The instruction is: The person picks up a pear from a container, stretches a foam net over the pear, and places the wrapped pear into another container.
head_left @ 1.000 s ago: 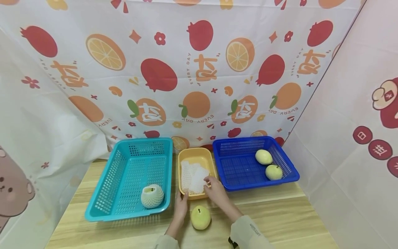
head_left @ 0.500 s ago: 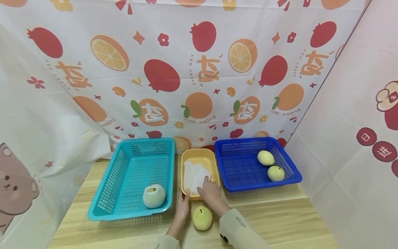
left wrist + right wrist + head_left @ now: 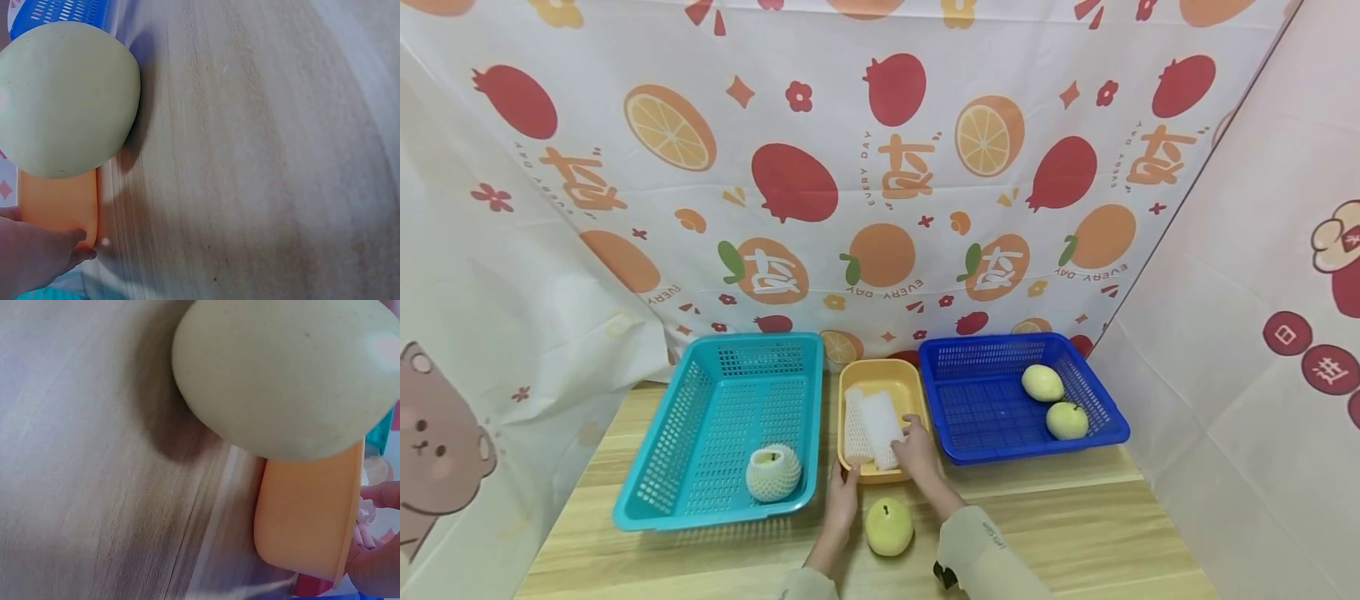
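My left hand [image 3: 841,498] grips the front left corner of a small yellow plastic tray [image 3: 917,392]; its fingertips show against the tray's outer wall in the left wrist view. White foam net sleeves [image 3: 880,425] lie flat in the tray, one overlapping another. With thumb and fingers my right hand [image 3: 917,450] pinches the edge of the upper sleeve, over the tray's right side. Bunched white foam [image 3: 365,515] shows between the fingers in the right wrist view. A pale yellow-green pear [image 3: 889,527] stands on the table between my forearms, stem up, just in front of the tray.
At left, a teal basket [image 3: 715,518] holds one pear in a foam net [image 3: 772,475]. To the right a blue basket [image 3: 977,417] holds two bare pears [image 3: 1055,400]. A fruit-print cloth [image 3: 880,192] hangs behind the wooden table [image 3: 1075,533].
My right hand pointed a finger onto the foam sleeves half a second ago; now it pinches the upper one's edge, shifted slightly right. The upper sleeve lies straighter. My left hand stays on the tray.
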